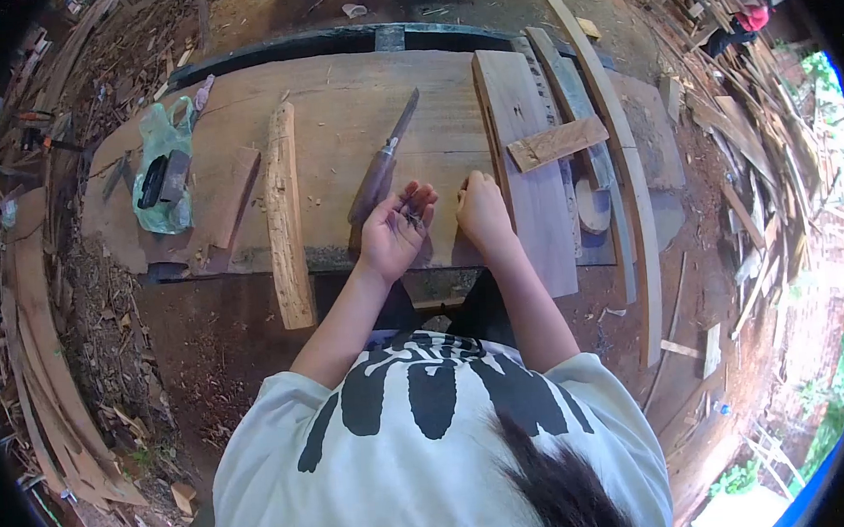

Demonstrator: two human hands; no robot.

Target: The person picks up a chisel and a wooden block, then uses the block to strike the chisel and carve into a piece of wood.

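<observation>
My left hand (399, 230) is palm up and cupped, its fingers curled around several small, thin, dark pieces (410, 212) that look like nails. To its right, my right hand (483, 211) is closed with the fingers pinched together; whatever is in them is hidden. Both hands are over the near part of a wide wooden board (336, 114). A long-bladed knife (375, 183) with a brown wooden handle lies just beyond my left hand, its blade pointing away. Beside my right hand runs a long plank (529, 151).
A rough wooden strip (286, 214) and a thinner wood piece (234, 200) lie left. A green plastic bag (165, 134) holds dark objects. A short wood block (558, 144) rests across planks at right, near a long strip (629, 173). A person (741, 27) is far right.
</observation>
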